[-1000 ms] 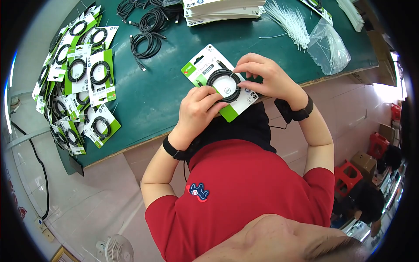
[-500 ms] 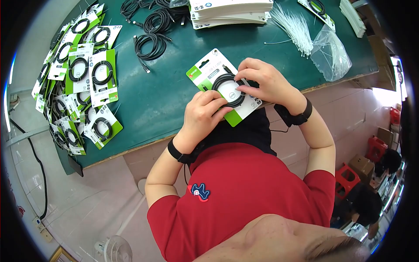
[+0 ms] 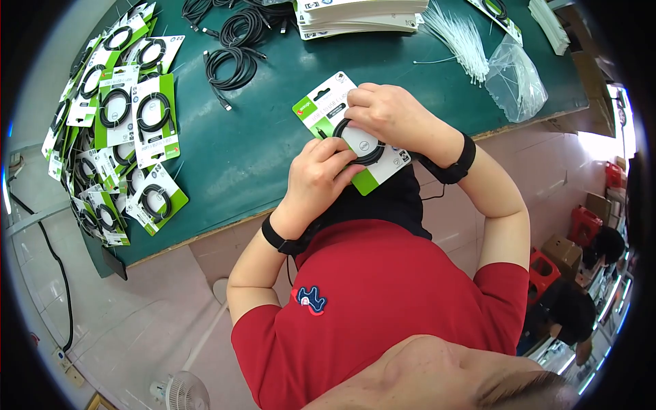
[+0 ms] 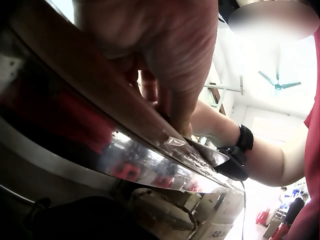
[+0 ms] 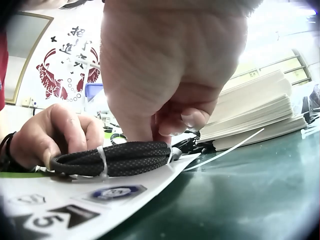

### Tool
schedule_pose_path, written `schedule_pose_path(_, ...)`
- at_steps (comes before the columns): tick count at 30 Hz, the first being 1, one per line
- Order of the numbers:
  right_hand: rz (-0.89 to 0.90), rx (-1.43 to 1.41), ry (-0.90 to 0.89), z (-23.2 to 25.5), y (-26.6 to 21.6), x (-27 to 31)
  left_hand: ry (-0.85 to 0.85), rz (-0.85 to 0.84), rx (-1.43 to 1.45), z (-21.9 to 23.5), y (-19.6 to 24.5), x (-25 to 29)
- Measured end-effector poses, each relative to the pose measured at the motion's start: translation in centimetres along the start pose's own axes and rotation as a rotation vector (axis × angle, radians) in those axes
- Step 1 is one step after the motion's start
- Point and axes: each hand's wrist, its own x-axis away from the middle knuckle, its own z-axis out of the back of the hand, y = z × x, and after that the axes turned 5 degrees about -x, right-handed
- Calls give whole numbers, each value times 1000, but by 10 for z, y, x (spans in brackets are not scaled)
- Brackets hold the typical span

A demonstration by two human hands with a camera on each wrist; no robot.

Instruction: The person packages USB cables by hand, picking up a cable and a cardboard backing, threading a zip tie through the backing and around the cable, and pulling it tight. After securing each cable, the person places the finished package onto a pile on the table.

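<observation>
At near edge of green surface (image 3: 260,157): light, bendy backing card (image 3: 321,102) with springy coiled black cable (image 5: 117,157), left hand (image 3: 318,181) gripping coil's near side, right hand (image 3: 386,113) pinching its far side; best held flat by card edges.

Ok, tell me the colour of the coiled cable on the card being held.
Black, with a fine speckled braid; the coiled cable shows best in the right wrist view.
</observation>
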Motion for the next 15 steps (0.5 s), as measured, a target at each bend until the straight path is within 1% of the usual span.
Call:
schedule_pose_path(3,-8,-44,94,1,-2,0,-4,1,4,1,1,0)
schedule_pose_path(8,-66,-148,168,19,-15,13,-11,-2,10,3,1,-2)
schedule_pose_path(11,-19,-335,28,34,-25,34,-13,3,11,3,1,-2)
schedule_pose_path(15,-50,-333,-29,19,-25,50,-27,4,4,3,1,-2)
